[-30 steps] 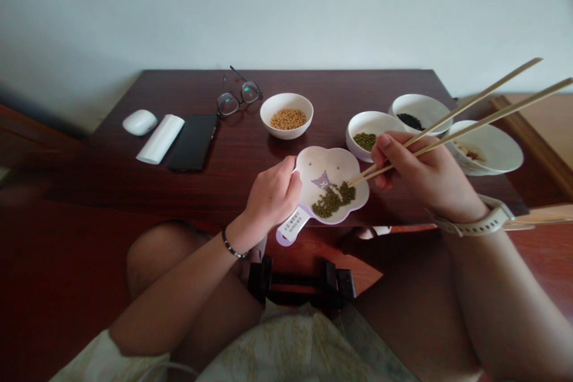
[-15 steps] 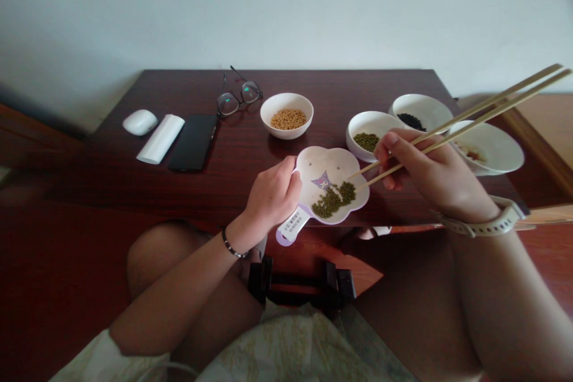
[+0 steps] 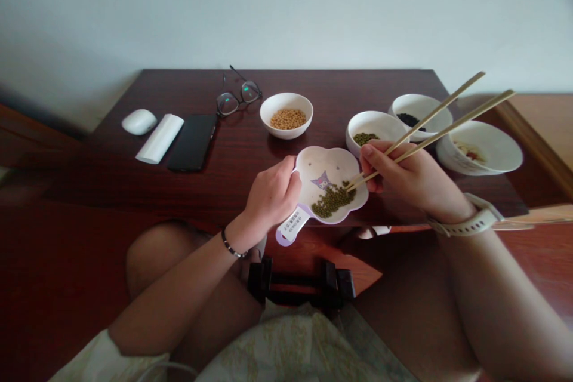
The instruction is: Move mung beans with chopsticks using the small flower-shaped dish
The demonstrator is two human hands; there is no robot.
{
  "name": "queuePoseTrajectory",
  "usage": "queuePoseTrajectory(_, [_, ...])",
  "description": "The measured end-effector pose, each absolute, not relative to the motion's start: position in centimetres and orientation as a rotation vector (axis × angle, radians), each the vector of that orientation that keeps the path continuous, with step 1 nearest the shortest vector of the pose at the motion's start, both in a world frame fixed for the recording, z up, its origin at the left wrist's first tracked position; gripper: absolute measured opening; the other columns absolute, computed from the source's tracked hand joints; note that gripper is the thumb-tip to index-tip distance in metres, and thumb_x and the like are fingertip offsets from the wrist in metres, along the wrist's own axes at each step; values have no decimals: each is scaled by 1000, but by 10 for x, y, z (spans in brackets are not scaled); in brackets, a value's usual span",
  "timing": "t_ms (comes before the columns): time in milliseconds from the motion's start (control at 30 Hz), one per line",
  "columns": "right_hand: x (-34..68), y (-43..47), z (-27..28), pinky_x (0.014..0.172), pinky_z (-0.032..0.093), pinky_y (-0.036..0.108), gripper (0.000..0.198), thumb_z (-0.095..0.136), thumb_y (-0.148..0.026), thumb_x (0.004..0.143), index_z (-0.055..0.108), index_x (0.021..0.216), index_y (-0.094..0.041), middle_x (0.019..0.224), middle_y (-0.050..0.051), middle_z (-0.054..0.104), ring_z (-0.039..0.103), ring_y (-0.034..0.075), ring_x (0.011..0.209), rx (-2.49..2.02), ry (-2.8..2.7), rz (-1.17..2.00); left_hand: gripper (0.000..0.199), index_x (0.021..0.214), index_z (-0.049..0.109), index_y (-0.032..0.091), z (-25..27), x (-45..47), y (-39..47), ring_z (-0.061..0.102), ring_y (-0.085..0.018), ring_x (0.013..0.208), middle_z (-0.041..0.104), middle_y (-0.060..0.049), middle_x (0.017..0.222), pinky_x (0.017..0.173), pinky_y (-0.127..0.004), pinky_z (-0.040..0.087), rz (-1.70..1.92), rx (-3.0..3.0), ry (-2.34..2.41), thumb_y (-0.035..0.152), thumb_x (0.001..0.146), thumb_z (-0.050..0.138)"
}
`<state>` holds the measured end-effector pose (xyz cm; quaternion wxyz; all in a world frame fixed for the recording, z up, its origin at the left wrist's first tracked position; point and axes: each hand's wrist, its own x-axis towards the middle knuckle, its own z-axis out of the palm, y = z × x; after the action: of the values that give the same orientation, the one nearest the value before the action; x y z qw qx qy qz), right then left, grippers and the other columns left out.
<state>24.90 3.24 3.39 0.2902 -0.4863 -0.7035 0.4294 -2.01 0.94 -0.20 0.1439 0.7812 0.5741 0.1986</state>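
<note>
1. Head view, right grip: my right hand (image 3: 409, 176) is clamped on a pair of chopsticks (image 3: 430, 128). The tips are nearly together and rest in the green beans (image 3: 333, 200) on the flower-shaped dish (image 3: 329, 164).
2. Head view, left grip: my left hand (image 3: 273, 194) is closed on the left rim of the flower-shaped dish, just above its lilac handle tab. The dish sits at the near edge of the tabletop (image 3: 233, 155), about mid-width.
3. Handling, beans: judged small, hard, smooth and light. A single bean is likely to roll or slip out from between the tips. Take it across its middle with light, even pressure.
4. Handling, dish: judged rigid, light and breakable. It may slide on the polished wood, so the rim hold steadies it.
5. Handling, chopsticks: thin, stiff wood; I hold them low on the shafts, and the long free ends point up and right.
6. Surface: dark glossy wood. A bowl of green beans (image 3: 373, 131) stands just beyond the dish; a bowl of yellow beans (image 3: 286, 114) stands farther back at centre. Two more bowls sit toward the right edge.
7. Left part: glasses (image 3: 237, 95), phone (image 3: 193, 142), a white case and a mouse (image 3: 138, 122).
8. Room: a plain pale wall rises behind the far edge.
</note>
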Motion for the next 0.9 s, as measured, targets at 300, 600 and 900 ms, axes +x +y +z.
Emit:
queuePoseTrajectory(300, [249, 30, 45, 51, 45, 25, 52, 53, -64, 107, 59, 80, -21, 63, 1, 63, 58, 12, 56, -1282, -1777, 1146, 26, 100, 59, 18, 0, -20, 9, 68, -19, 82, 74, -7, 93, 71, -33, 45, 567, 2243, 1652, 27, 108, 36])
queuePoseTrajectory(600, [254, 31, 41, 48, 42, 24, 48, 52, -61, 109, 56, 82, -21, 61, -1, 58, 55, 11, 53, -1255, -1847, 1264, 26, 100, 58, 18, 0, -20, 10, 69, -19, 84, 75, -8, 95, 73, -34, 44, 544, 2239, 1662, 27, 108, 35])
queuePoseTrajectory(900, [250, 31, 44, 53, 46, 24, 52, 50, -63, 109, 59, 80, -20, 64, 1, 64, 59, 11, 58, -1333, -1888, 1105, 25, 99, 57, 19, 1, -20, 8, 69, -19, 83, 75, -7, 94, 71, -35, 41, 537, 2250, 1674, 27, 108, 35])
